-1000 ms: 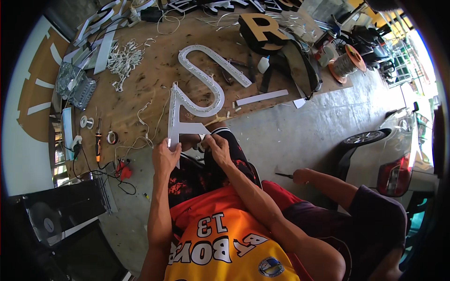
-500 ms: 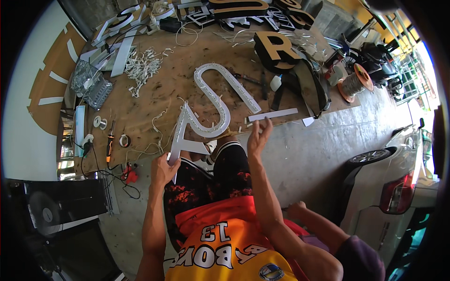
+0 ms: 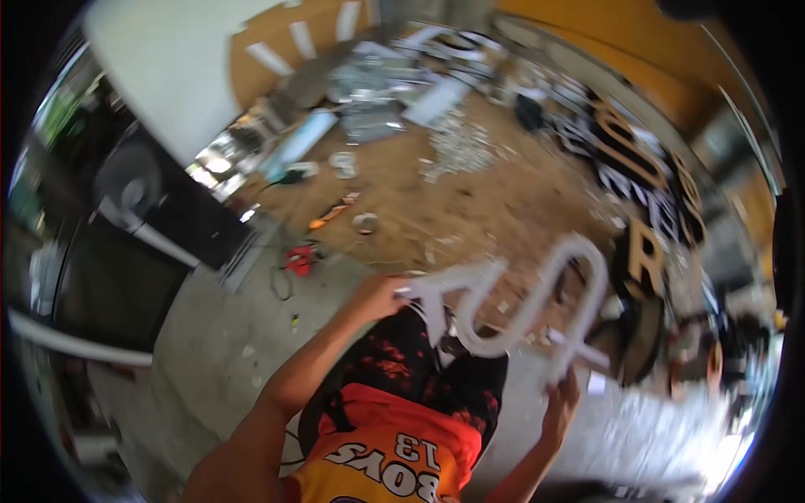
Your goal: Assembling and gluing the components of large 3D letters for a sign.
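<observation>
A long white curved sign letter (image 3: pixel 599 272), blurred by motion, lies across the space in front of my lap, over the near edge of the work table. My left hand (image 3: pixel 379 297) is closed on its left end, where a branching leg juts out. At the other end, my right hand (image 3: pixel 563 402) has its fingers closed on the straight tip of the letter. A short white strip (image 3: pixel 593 354) lies close to that tip, at the table's edge.
The brown table (image 3: pixel 402 222) carries a heap of small white pieces (image 3: pixel 461 147), an orange-handled tool (image 3: pixel 334 210) and a tape roll (image 3: pixel 365 223). Black-and-tan letters (image 3: pixel 644 256) stand at the right. A red object (image 3: pixel 298 260) with a cable sits beside the table.
My view has swung to the left. My right hand, open near the white strip before, now grips the letter's far end. My left hand keeps its hold. Another person's arm has left view.
</observation>
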`<act>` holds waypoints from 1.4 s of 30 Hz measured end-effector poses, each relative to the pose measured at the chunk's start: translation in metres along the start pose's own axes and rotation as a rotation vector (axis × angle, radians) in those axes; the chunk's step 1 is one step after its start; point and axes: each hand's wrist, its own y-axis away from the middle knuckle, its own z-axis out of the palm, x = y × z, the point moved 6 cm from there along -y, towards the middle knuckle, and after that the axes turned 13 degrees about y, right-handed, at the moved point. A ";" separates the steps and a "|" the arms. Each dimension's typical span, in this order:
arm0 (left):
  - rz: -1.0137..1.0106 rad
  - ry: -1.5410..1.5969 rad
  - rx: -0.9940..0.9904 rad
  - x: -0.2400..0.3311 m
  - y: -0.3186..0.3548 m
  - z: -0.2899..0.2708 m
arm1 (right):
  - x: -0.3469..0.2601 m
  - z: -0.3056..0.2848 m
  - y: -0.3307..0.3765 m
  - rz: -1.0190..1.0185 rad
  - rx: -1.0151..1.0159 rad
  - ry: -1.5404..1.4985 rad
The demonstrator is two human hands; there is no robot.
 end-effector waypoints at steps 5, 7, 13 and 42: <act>0.199 -0.028 0.016 0.014 -0.043 0.017 | -0.037 0.075 0.092 0.149 -0.378 -0.105; 0.320 -0.044 0.016 0.014 -0.059 0.031 | -0.056 0.111 0.085 0.114 -0.389 -0.042; 0.322 -0.091 0.110 0.006 -0.093 0.066 | -0.016 0.129 0.080 0.021 -0.350 0.137; -0.025 0.416 -0.639 0.168 -0.149 -0.073 | 0.117 0.051 0.116 0.453 -0.033 -0.513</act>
